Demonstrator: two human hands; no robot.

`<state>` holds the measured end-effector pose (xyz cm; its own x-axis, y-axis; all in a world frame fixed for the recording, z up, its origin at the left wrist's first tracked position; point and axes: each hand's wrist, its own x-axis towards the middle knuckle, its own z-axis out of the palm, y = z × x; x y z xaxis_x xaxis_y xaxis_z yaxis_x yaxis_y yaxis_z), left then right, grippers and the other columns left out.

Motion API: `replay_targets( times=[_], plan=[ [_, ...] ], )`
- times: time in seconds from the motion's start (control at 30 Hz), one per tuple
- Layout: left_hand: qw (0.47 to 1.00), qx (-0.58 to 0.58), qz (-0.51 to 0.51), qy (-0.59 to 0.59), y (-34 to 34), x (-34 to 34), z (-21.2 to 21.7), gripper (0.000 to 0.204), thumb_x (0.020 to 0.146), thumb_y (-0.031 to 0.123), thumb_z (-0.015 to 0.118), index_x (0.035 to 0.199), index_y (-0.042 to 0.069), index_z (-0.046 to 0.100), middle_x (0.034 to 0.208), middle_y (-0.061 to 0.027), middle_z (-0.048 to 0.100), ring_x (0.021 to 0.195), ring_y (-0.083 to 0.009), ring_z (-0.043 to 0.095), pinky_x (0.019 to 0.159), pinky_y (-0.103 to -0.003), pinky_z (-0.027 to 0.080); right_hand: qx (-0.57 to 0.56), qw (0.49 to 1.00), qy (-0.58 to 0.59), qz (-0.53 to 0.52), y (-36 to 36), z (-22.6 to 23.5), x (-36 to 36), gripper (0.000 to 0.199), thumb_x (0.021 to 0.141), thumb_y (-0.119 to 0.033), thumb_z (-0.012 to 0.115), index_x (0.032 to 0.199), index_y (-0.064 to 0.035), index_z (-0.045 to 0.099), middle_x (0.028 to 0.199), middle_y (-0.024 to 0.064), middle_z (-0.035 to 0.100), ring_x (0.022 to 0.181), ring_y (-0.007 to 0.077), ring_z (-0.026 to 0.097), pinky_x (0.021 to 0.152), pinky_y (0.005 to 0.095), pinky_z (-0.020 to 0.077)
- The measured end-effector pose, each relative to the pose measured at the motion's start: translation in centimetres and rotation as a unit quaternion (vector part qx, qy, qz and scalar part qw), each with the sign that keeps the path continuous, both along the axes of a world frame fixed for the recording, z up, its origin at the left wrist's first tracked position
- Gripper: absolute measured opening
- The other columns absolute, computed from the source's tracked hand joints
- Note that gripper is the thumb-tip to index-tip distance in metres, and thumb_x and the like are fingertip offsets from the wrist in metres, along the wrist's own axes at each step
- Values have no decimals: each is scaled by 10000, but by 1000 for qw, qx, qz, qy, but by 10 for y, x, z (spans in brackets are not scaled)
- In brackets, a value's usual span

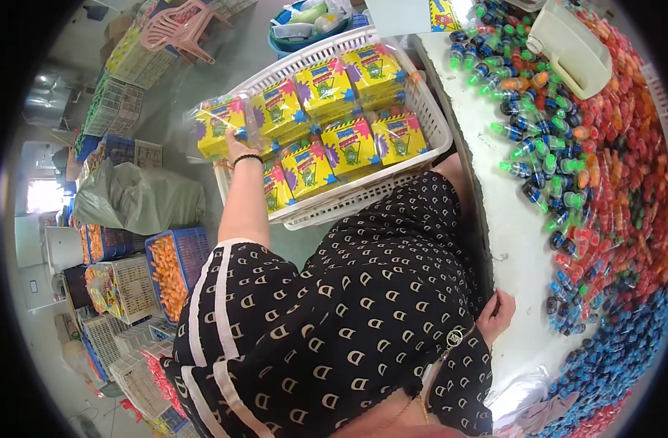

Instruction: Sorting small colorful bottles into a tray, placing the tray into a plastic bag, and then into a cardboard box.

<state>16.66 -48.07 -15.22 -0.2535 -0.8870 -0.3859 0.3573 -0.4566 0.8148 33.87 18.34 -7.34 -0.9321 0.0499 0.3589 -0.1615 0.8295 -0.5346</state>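
Note:
My left arm reaches out to a white plastic basket holding several yellow boxes in clear wrap. My left hand is closed on the near side of one yellow box at the basket's far left corner. Loose clear film sticks out around that box. Beside it, another wrapped yellow box stands in the back row. My right hand rests at the edge of the white table, its fingers curled in and nothing visible in them.
Heaps of small bottles with green, red and blue parts cover the table's right side. A cut plastic jug lies on them. A pink chair, a crate of orange pieces and a covered stack stand left.

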Motion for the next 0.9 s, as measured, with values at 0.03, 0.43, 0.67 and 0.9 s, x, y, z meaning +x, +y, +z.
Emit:
replay_targets(
  times=[0.03, 0.43, 0.67, 0.9],
  plan=[
    [999, -22, 14, -37, 2, 0, -8, 543, 815, 453, 617, 1232, 117, 524, 1229, -76, 579, 1045, -263, 581, 934, -493, 443, 4, 1000, -3, -1, 0, 0, 0, 130, 909, 4, 552, 1023, 9, 614, 906, 117, 589, 819, 239, 564, 763, 301, 460],
    [956, 191, -200, -98, 19, -26, -29, 785, 861, 660, 492, 1400, 98, 393, 1409, -113, 439, 1266, -337, 408, 1028, -652, 253, -58, 995, -58, -57, -5, 6, -7, 163, 860, 19, 561, 1000, -30, 630, 909, 106, 622, 876, 284, 573, 864, 370, 458],
    [830, -516, -145, -154, 144, -157, 67, 823, 797, 316, 764, 1354, -137, 361, 1335, -262, 467, 1271, -312, 435, 1080, -356, 331, -13, 996, -51, -67, -6, 7, -2, 158, 825, -2, 589, 964, -65, 629, 903, 91, 619, 867, 312, 572, 981, 469, 410],
    [717, -467, -381, -352, 205, -335, 101, 690, 679, 396, 782, 1086, -134, 610, 1116, -319, 621, 1069, -392, 615, 936, -409, 485, -2, 996, -46, -77, -8, 9, -5, 171, 802, -16, 616, 960, -80, 634, 895, 78, 617, 864, 281, 577, 983, 485, 403]
  ],
)
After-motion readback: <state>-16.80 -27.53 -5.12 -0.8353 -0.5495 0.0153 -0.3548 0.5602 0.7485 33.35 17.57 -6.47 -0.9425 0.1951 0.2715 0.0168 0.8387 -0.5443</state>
